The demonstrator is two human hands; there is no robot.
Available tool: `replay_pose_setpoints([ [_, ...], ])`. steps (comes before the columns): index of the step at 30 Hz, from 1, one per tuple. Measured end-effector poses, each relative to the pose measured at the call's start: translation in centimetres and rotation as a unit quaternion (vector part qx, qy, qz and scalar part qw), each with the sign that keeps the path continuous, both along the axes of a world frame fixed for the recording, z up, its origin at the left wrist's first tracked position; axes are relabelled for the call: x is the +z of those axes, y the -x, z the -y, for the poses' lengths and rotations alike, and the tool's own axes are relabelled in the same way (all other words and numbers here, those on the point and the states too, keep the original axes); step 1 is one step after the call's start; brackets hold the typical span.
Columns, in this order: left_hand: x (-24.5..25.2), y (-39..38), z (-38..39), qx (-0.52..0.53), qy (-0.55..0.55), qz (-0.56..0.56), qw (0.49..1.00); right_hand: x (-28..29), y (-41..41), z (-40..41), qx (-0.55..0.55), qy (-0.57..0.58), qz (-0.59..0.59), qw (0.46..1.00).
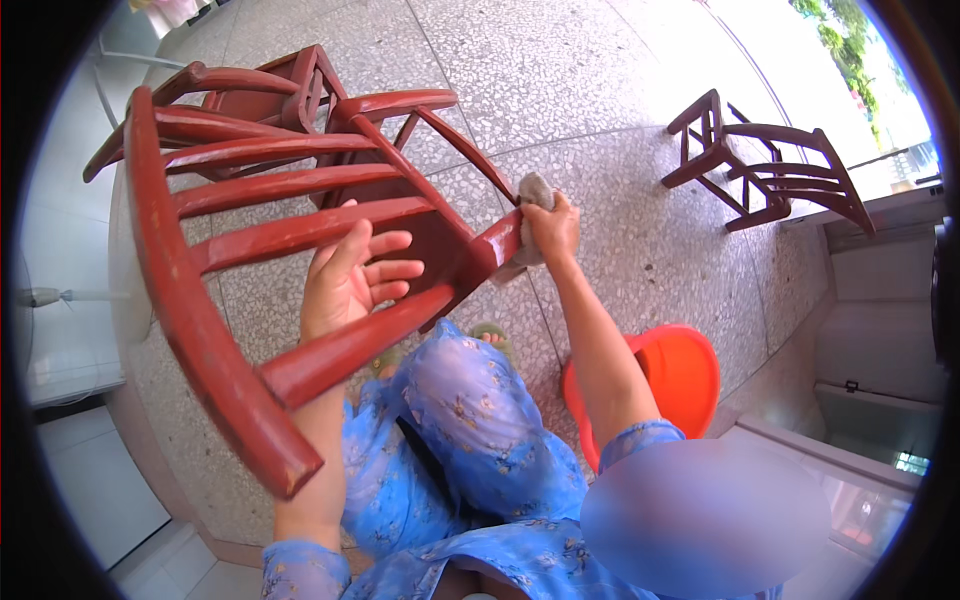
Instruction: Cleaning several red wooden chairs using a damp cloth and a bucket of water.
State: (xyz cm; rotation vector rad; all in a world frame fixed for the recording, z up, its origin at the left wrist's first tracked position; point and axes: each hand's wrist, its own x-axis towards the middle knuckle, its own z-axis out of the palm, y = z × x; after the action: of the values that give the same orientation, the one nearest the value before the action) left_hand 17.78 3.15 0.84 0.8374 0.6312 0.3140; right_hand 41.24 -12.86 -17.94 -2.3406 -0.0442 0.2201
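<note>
A red-painted wooden chair [300, 232] lies tipped in front of me, its slatted back towards the left. My right hand [553, 225] grips a greyish cloth [535, 191], which is wrapped against the end of a chair leg [504, 238]. My left hand [358, 279] is behind the chair's back, between a slat and the thick back post; its fingers are spread, palm up, with nothing in them. Whether the left forearm touches the post cannot be told.
Another red wooden chair [259, 94] stands behind at upper left. A further wooden chair [780, 169] is on the speckled terrazzo floor [600, 202] at right. An orange-red plastic basin [679, 375] sits beside my right forearm. Pale cabinets [97, 480] line the left side.
</note>
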Motion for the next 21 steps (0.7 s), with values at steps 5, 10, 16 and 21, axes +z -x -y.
replay_pose_setpoints([
  [5,-0.7,0.7,0.0,0.047,-0.081,-0.071,0.993,-2.8,-6.5,0.3,0.007,0.095,-0.002,0.995],
  [10,-1.2,-0.7,0.7,0.086,-0.221,-0.137,0.962,-3.1,-9.5,0.2,0.008,0.142,-0.029,0.989],
  [16,-2.6,-1.5,0.0,0.088,-0.219,-0.110,0.966,0.7,-1.7,-0.3,0.056,0.097,0.049,0.993],
  [21,-3.6,-1.6,-1.3,0.093,-0.196,-0.086,0.972,7.0,6.4,-1.2,0.164,-0.007,0.032,0.986],
])
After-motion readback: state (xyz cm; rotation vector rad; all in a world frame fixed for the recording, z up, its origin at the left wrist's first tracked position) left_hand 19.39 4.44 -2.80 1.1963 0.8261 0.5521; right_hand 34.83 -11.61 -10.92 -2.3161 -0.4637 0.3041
